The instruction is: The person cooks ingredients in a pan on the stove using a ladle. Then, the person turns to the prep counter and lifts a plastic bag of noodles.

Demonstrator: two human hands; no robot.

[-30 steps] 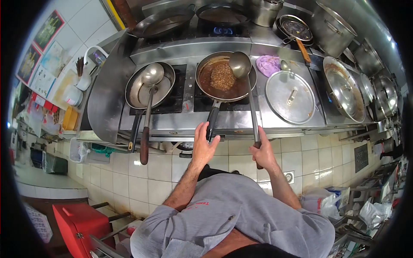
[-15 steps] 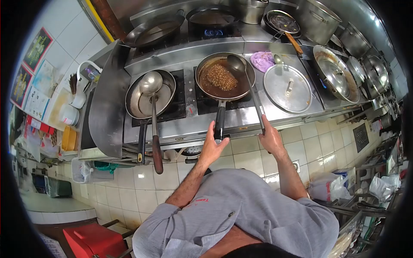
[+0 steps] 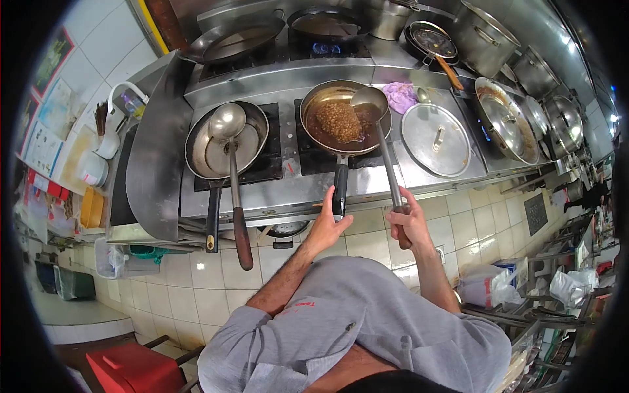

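Note:
My right hand [image 3: 410, 223] is closed around the handle of a long ladle [image 3: 386, 154]. The ladle's bowl is at the right side of a frying pan [image 3: 321, 148], above brown sauce and a mound of small, round, light-brown grains or beans [image 3: 337, 121]. My left hand [image 3: 325, 226] is at the end of the pan's black handle, fingers along its left side and thumb on the right, in a loose hold. The pan sits level on the stove.
Left of it, a second pan [image 3: 196, 157] has another ladle [image 3: 228, 122] lying across it. A flat lid [image 3: 436, 141] and a purple cloth [image 3: 400, 97] are on the right. Behind, a blue flame [image 3: 326, 48] burns under a wok [image 3: 327, 25]. A domed lid [image 3: 510, 124] covers part of a wide pan.
The ladle's bowl has turned and shifted slightly right within the pan. My right hand has changed its grip lower on the handle. My left hand stays at the pan handle.

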